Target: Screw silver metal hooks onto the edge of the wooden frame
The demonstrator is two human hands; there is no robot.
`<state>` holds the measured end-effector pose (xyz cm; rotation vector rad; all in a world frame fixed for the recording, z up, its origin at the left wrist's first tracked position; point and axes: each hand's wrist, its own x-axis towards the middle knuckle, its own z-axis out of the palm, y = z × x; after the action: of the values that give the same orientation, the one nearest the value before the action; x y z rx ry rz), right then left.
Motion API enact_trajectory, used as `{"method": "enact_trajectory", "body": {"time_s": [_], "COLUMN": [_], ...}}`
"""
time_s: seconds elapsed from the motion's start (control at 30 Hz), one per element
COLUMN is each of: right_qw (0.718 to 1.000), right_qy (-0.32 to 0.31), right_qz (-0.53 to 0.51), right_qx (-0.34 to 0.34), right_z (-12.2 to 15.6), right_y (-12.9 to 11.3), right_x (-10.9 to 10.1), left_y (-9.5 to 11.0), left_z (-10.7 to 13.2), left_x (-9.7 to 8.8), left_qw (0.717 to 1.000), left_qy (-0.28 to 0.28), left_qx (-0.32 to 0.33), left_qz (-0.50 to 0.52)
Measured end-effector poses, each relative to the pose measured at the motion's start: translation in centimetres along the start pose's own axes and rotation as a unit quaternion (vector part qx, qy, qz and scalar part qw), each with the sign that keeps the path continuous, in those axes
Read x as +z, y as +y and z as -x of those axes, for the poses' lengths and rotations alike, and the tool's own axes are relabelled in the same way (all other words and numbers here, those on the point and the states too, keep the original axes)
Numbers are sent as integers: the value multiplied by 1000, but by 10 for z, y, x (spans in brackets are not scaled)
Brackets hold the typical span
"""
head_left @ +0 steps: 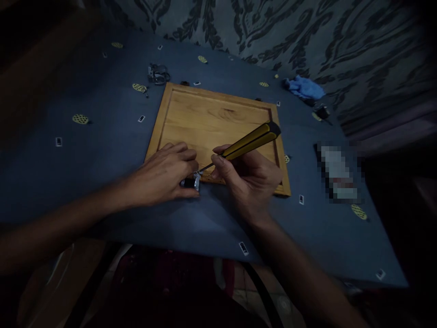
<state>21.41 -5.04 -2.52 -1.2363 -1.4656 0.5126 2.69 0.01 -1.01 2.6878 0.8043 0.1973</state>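
My right hand (252,182) is closed round a screwdriver (251,141) with a yellow and black handle. The shaft slants down to the left, and its tip meets a small silvery metal cabinet hinge (196,181) at the near edge of a framed wooden door panel (218,114). With thumb and fingers around the hinge, my left hand (170,173) holds it against that edge and partly covers it. The panel lies flat on the table. The screw under the tip is too small to make out.
The table wears a dark blue patterned cloth (102,177). Behind the panel at the left lie loose metal hardware pieces (159,74). A blue cloth (303,87) and a small dark object (321,111) are at the back right, with a pixelated item (337,173) nearer. A patterned wall (239,23) stands behind.
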Motion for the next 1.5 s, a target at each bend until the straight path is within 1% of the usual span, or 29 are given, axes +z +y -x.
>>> {"method": "enact_trajectory", "body": {"time_s": [0.3,0.47,0.6,0.8,0.93,1.03,1.17,1.27,1.37,1.5], "right_qw": [1000,999,999,987,984,983,985,990,997,999], "right_qy": [-10,-25,-24,-80,-103,-116,-109,-83,-54,-34], "right_qz": [-2,-28,-33,-134,-131,-124,-117,-95,-46,18], "right_qx": [2,1,8,44,66,68,65,62,28,-28], "right_z": [1,2,2,-4,-7,-7,-7,-5,-1,2], "right_y": [0,0,1,-3,-9,-10,-9,-6,-2,1], "right_x": [1,3,3,3,-2,-5,-4,-1,2,5], "left_y": [0,1,1,0,0,0,0,0,0,-2], "left_z": [0,0,0,1,0,-1,0,0,0,0], "left_x": [0,0,0,1,1,1,2,2,2,3], "left_qw": [1000,1000,1000,1000,1000,1000,1000,1000,1000,999], "left_qy": [-1,-4,4,11,4,3,12,12,12,26], "left_qx": [0,-4,1,5,1,-3,-6,-1,5,17], "left_qz": [3,2,-10,-5,0,5,8,4,-2,-11]}}
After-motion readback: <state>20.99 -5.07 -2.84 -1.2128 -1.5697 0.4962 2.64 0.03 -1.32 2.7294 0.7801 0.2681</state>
